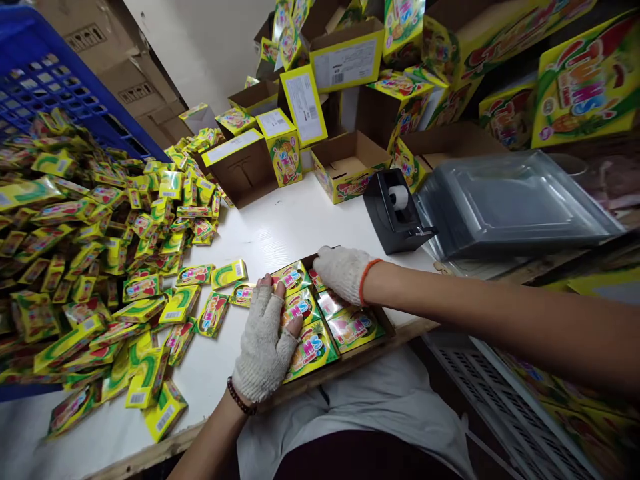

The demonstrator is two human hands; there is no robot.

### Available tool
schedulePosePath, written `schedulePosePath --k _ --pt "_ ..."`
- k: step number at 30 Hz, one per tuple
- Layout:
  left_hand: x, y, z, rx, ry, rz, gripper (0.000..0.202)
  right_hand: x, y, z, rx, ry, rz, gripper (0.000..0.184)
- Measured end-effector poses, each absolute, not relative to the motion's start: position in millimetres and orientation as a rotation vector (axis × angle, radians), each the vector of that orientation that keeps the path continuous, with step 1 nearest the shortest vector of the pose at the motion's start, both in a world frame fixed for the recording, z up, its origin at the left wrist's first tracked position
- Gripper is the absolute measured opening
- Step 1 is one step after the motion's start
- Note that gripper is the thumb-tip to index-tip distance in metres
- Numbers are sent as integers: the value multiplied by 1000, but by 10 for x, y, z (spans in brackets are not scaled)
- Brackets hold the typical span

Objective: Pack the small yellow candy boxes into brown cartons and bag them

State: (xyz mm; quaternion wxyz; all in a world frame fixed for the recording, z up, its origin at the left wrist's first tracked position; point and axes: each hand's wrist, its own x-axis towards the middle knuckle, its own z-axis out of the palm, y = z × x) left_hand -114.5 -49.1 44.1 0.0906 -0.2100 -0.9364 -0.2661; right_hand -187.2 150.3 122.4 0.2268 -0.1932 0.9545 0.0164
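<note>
At the table's front edge lies an open carton filled with small yellow-green packets in two rows. My left hand, in a white fingerless glove, rests with fingers spread on the left row of packets. In a matching glove with an orange cuff, my right hand reaches into the carton's far right part. Its fingers are curled down over a packet there, and their tips are hidden. Nearer to me in the right row, a packet lies face up.
A big heap of loose packets covers the left side beside a blue crate. Empty display cartons are stacked at the back. A black tape dispenser and a clear plastic tray stand right of the carton.
</note>
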Motion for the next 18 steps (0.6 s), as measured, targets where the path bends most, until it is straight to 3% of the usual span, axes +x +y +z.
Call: schedulePosePath --k 14,18 --pt "-1124 -473 406 -597 -2735 -880 56 -1635 1547 962 -348 2653 -23 54" --pt "-1084 -487 375 -359 -2668 -1132 68 -1600 1608 982 -374 2685 -185 44"
